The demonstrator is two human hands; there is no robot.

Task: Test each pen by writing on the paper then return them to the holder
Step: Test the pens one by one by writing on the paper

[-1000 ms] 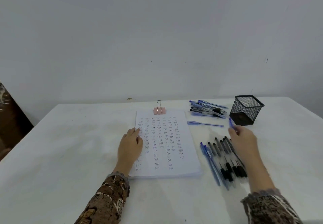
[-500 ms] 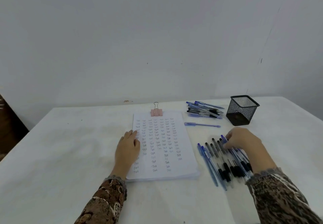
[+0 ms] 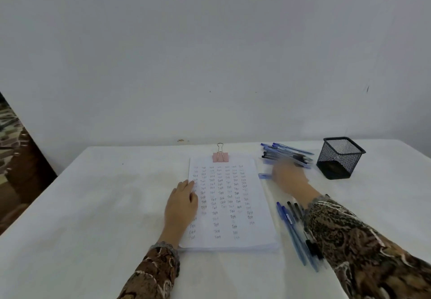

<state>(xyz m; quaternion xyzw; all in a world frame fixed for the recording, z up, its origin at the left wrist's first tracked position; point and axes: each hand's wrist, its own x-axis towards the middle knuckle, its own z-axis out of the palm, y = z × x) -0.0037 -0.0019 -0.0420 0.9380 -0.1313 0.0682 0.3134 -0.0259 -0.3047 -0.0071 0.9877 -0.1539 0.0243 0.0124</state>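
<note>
A stack of white paper sheets (image 3: pixel 235 205) lies at the centre of the frame on a white-covered table (image 3: pixel 93 205). Its long axis runs from the lower edge up toward the wall, and a pink binder clip (image 3: pixel 220 156) grips its upper end. Columns of small handwritten words cover the top sheet.

The left hand (image 3: pixel 182 203) lies flat on the left margin of the paper, fingers straight, close together and pointing up the frame; it holds nothing.

The right hand (image 3: pixel 289 178) is motion-blurred, right of the paper's upper corner. It lies over a single blue ballpoint pen (image 3: pixel 264 176) whose long axis runs roughly left to right; only the pen's left end shows. I cannot tell how far the fingers are curled, or whether they grip the pen.

Just above that hand, a loose pile of blue and black pens (image 3: pixel 286 153) lies mostly crosswise. A black square wire-mesh holder (image 3: pixel 340 159) stands upright to the pile's right.

At lower right, a row of blue and black pens (image 3: pixel 291 228) lies side by side, slanting from upper left to lower right, partly under the patterned brown sleeve (image 3: pixel 349 240).
</note>
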